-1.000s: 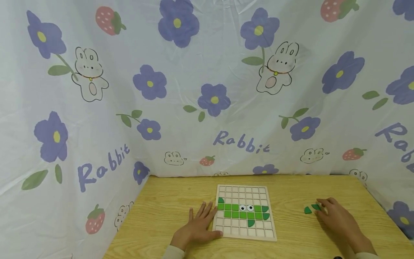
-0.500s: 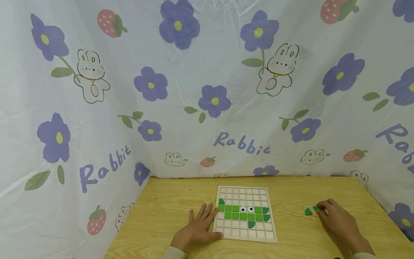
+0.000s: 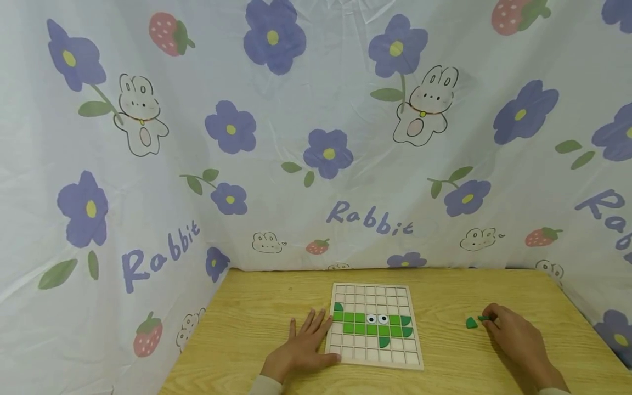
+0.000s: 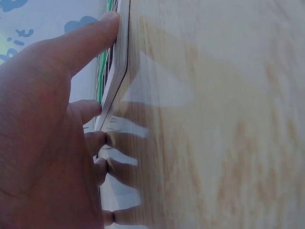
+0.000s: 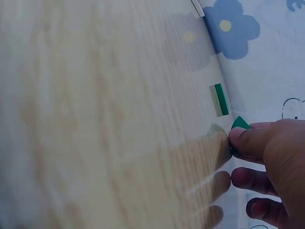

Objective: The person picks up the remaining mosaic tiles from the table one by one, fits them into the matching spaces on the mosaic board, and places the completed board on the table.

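A wooden grid board [image 3: 372, 355] lies on the table, bearing light green squares [image 3: 360, 329], two round eye tiles [image 3: 377, 319] and several dark green quarter-circle tiles. My left hand [image 3: 302, 346] rests at the board's left side, fingers spread and straight. In the left wrist view its thumb [image 4: 97, 36] touches the board's edge. To the right of the board, my right hand [image 3: 515, 337] pinches a dark green quarter-circle tile [image 5: 239, 123] between thumb and fingers, tipped on edge. Another quarter-circle tile [image 3: 471, 323] lies flat on the table just left of it.
The wooden table [image 3: 266, 299] extends on both sides of the board. A white cloth [image 3: 276, 192] printed with flowers, rabbits and strawberries hangs behind the table and along its sides.
My right fingers have closed on the farther quarter-circle tile and tipped it from flat to on edge. The left hand and the board stay in place; the head view shifts slightly.
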The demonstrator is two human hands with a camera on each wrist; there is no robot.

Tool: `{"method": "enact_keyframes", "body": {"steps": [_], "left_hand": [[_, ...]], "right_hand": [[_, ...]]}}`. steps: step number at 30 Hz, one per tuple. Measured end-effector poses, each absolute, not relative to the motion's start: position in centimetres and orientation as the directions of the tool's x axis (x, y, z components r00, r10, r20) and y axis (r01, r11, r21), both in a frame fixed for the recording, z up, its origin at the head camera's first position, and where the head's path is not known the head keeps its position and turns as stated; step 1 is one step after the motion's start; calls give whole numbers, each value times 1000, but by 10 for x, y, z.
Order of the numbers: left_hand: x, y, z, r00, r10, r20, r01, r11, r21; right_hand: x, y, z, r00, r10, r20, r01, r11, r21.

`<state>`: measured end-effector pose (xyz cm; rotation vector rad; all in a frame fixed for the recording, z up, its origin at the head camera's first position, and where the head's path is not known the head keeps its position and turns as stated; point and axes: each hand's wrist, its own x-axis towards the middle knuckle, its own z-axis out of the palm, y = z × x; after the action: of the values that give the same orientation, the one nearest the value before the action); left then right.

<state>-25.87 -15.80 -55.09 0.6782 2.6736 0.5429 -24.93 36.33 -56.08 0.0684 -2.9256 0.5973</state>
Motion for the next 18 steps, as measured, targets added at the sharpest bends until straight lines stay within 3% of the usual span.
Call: {"method": "enact_keyframes", "body": {"steps": [10,18], "left_hand": [[-260,-158,-551,-833,506,-225,371,812,451],[-258,-158,-552,-834,505,-223,373,813,446]], "right_hand": [[-245,359,-559,-983,21,180,-52,918,-392],[-239,349,-564,-943,-7,331,-132,925,-357]]}}
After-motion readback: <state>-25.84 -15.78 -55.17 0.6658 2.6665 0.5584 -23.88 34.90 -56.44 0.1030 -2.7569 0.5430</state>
